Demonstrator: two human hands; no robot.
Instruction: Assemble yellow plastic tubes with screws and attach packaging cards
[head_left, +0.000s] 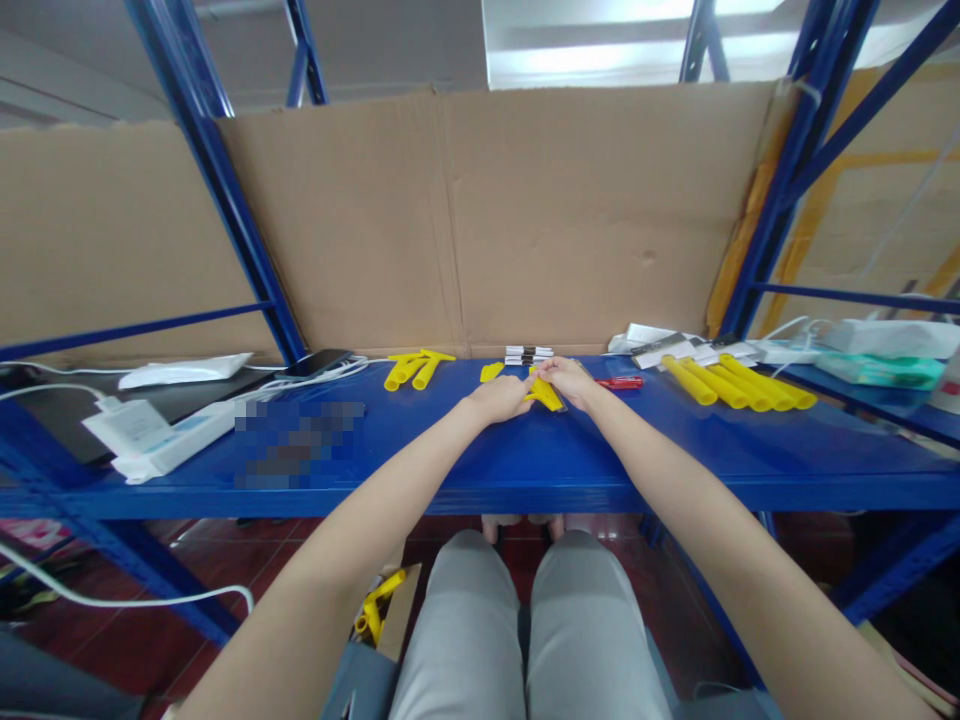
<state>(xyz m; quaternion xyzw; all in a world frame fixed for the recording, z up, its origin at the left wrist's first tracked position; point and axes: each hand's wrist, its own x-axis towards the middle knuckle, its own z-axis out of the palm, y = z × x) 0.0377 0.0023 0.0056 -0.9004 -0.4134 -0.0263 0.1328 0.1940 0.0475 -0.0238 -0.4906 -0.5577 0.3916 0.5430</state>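
Observation:
Both hands meet over the middle of the blue shelf. Between them is a yellow T-shaped plastic piece (547, 394), partly covered by fingers. My left hand (501, 398) closes on it from the left. On its right side, my right hand (566, 380) pinches near its upper end. A small yellow piece (491, 371) lies just behind my left hand. Beyond the hands sits a small stack of white and black strips (529, 355). A red tool (622, 382) rests to the right of my right hand; its exact kind is unclear.
Yellow T-shaped pieces (420, 369) lie at back left, and several yellow tubes with tags (739, 382) at right. A white power strip (176, 440) with cables occupies the left. Cardboard (525, 220) backs the shelf. Below, a box (397, 615) holds yellow parts.

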